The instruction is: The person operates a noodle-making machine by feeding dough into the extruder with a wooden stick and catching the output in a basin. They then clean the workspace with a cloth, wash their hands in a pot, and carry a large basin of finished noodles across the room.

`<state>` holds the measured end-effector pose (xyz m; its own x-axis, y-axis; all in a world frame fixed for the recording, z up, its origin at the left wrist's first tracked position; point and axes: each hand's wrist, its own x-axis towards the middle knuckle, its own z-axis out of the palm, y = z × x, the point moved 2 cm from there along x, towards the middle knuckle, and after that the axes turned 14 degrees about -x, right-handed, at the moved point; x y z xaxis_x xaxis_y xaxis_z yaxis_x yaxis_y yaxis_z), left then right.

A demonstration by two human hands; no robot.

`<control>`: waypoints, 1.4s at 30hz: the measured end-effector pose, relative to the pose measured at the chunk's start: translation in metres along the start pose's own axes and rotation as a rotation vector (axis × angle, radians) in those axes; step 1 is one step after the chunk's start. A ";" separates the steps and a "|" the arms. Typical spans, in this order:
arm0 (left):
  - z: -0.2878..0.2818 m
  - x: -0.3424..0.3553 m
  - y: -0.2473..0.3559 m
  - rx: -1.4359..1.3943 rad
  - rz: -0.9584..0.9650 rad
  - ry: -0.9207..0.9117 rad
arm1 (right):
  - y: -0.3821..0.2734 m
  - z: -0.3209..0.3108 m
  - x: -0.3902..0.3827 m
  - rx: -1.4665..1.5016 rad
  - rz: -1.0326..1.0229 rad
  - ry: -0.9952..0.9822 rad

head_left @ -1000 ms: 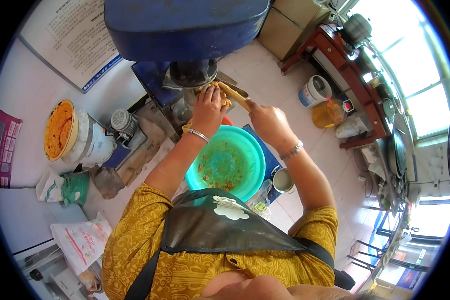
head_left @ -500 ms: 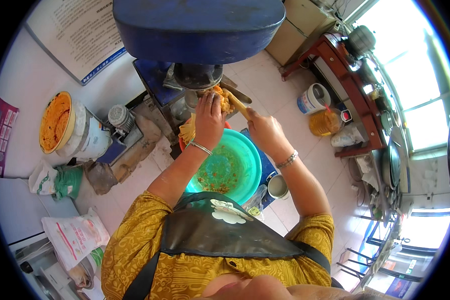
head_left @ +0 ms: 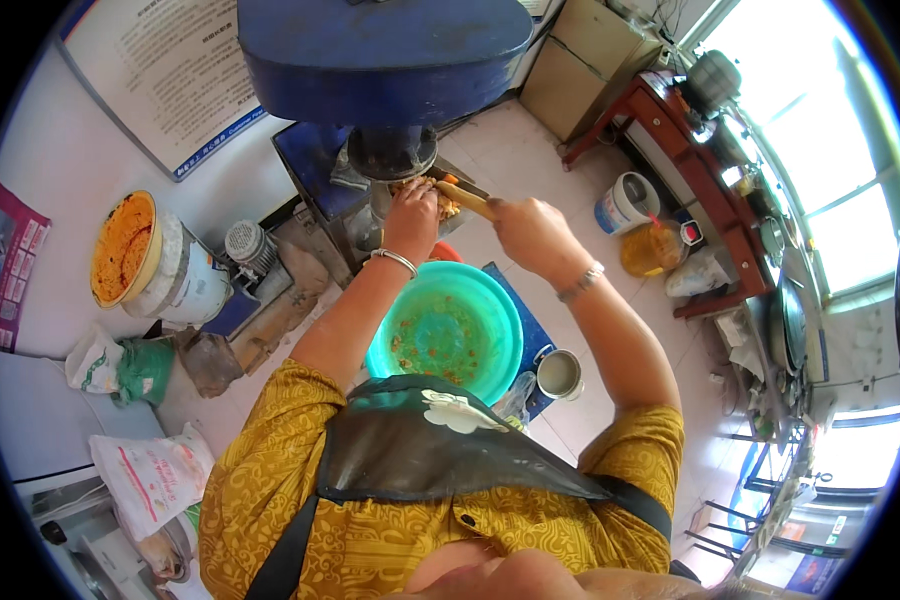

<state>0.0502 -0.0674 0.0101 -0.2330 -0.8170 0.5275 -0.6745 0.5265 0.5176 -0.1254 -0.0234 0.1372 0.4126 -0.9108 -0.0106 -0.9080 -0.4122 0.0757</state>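
Under the black outlet point(head_left: 390, 152) of a blue machine point(head_left: 384, 60), my left hand point(head_left: 413, 215) has curled fingers on a lumpy orange-brown food mass point(head_left: 450, 208). My right hand point(head_left: 525, 232) grips a flat wooden stick point(head_left: 464, 195), whose far end lies at the mass. Below my hands is a turquoise basin point(head_left: 445, 335) with food bits in its bottom, with a red basin point(head_left: 446, 251) partly hidden behind it. Exactly how much food my left hand holds is hidden.
Left stand a bowl of orange paste point(head_left: 122, 245) on a bucket, a motor point(head_left: 250, 247) and sacks point(head_left: 150, 470). Right are a metal mug point(head_left: 559, 374) on a blue stand, a white bucket point(head_left: 625, 200), an oil jug point(head_left: 645, 250) and a wooden desk point(head_left: 695, 175).
The stick is at a flatter angle than half a second ago, with my right hand a little higher. My left hand remains at the food under the outlet, slightly shifted.
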 end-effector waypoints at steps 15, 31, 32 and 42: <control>-0.003 -0.022 0.017 -0.069 0.048 0.277 | 0.004 -0.032 0.004 -0.125 -0.236 -0.135; -0.012 -0.025 0.032 0.211 0.244 0.071 | -0.016 0.006 0.050 0.041 -0.186 -0.099; -0.014 -0.025 0.032 0.247 0.274 0.056 | -0.010 -0.001 0.049 0.128 -0.159 -0.112; -0.006 -0.008 0.027 0.216 0.034 -0.146 | 0.004 -0.020 0.010 0.055 0.056 -0.086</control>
<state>0.0377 -0.0457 0.0237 -0.3463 -0.8330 0.4315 -0.7947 0.5049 0.3370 -0.1240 -0.0335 0.1574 0.3550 -0.9301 -0.0940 -0.9332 -0.3586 0.0239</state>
